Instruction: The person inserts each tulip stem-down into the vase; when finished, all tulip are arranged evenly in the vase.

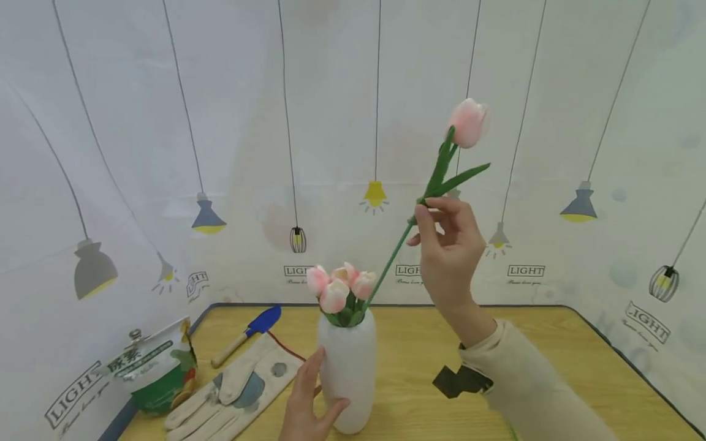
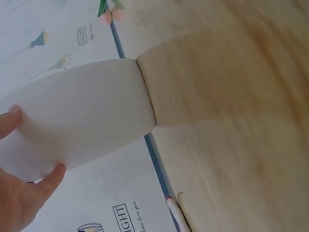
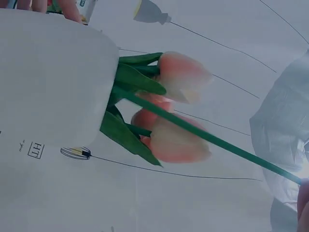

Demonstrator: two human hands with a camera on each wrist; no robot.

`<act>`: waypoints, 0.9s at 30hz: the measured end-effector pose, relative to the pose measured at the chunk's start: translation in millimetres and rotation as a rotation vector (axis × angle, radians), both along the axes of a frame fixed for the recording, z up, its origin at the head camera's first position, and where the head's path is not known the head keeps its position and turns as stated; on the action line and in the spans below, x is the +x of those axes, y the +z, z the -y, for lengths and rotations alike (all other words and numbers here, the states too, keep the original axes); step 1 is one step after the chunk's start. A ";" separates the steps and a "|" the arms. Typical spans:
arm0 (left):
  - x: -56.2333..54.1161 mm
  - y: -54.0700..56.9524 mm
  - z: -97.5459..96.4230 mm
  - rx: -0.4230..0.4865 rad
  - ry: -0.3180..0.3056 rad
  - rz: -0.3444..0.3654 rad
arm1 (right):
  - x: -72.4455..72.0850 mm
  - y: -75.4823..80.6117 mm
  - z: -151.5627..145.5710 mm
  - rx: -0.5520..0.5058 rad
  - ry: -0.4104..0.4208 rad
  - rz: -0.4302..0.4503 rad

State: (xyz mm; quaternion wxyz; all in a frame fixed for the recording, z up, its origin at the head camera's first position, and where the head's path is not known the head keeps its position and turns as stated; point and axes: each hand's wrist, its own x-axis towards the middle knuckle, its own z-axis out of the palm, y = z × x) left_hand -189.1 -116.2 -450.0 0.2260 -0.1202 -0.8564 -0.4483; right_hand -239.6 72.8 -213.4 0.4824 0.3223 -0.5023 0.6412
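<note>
A pink artificial tulip (image 1: 467, 124) slants up from the vase mouth, its stem pinched between thumb and fingers of my right hand (image 1: 452, 257). The stem's lower end is at the vase opening; its tip is hidden. Several pink tulips (image 1: 334, 296) stand bunched in the white vase (image 1: 349, 367), their heads just above the rim. My left hand (image 1: 309, 404) grips the vase from the left, thumb and fingers spread round its side. In the right wrist view, the held green stem (image 3: 212, 140) crosses in front of the other blooms.
On the left of the wooden table (image 1: 419, 349) lie a white work glove (image 1: 237, 386), a blue hand trowel (image 1: 265, 320) and a green-and-white bag (image 1: 157, 373). Pink blooms (image 2: 111, 15) show by the table edge in the left wrist view. A lamp-printed backdrop (image 1: 331, 122) surrounds the table.
</note>
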 end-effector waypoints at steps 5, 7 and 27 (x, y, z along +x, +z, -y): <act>-0.9 -1.5 0.1 -0.011 -0.009 -0.006 | 0.4 -18.3 7.8 0.181 -0.041 0.085; -0.8 -1.4 0.3 -0.009 -0.014 0.001 | 1.5 -28.0 11.3 0.264 -0.025 0.079; 0.3 0.8 0.8 0.010 -0.016 0.014 | -4.3 -124.6 13.6 0.604 -0.080 0.040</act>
